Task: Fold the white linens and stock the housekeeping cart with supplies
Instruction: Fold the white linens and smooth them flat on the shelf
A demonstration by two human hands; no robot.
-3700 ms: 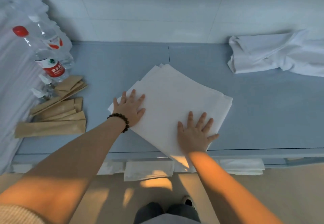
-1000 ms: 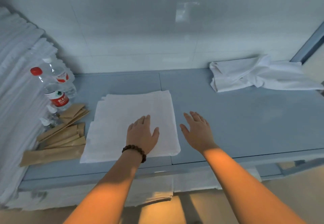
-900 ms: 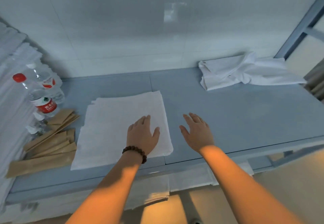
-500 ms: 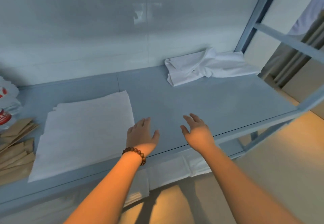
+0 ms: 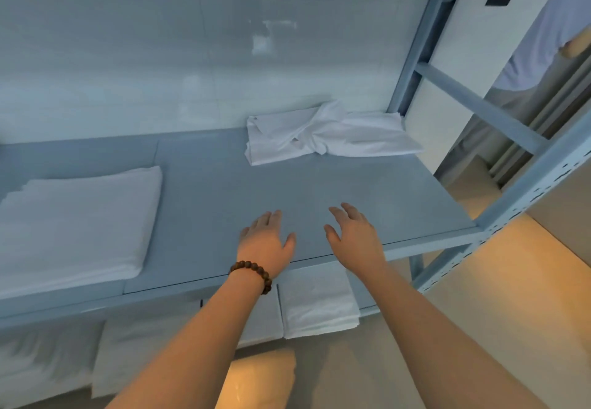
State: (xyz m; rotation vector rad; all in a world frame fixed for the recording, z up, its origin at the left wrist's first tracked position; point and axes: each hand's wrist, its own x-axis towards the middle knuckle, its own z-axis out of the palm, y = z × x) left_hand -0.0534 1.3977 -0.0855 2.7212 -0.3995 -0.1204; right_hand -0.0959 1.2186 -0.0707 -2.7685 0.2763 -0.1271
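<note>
One folded linen (image 5: pixel 76 226) lies flat, shelf (image 5: pixel 224 184) left. Crumpled linen (image 5: pixel 326 133) at back right, not yet folded. Left hand (image 5: pixel 267 242) and right hand (image 5: pixel 355 237) over bare shelf between, fingers spread, holding nothing. Cart unseen.

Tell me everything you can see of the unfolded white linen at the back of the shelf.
The unfolded white linen is thin, soft-looking plain white cloth, lying in a loose crumpled heap, with a twisted bunch across its middle and flatter layers at both ends. It rests on the grey-blue shelf at the back right, close to the wall. Neither the left hand nor the right hand touches it; both are open nearer the front edge.
</note>
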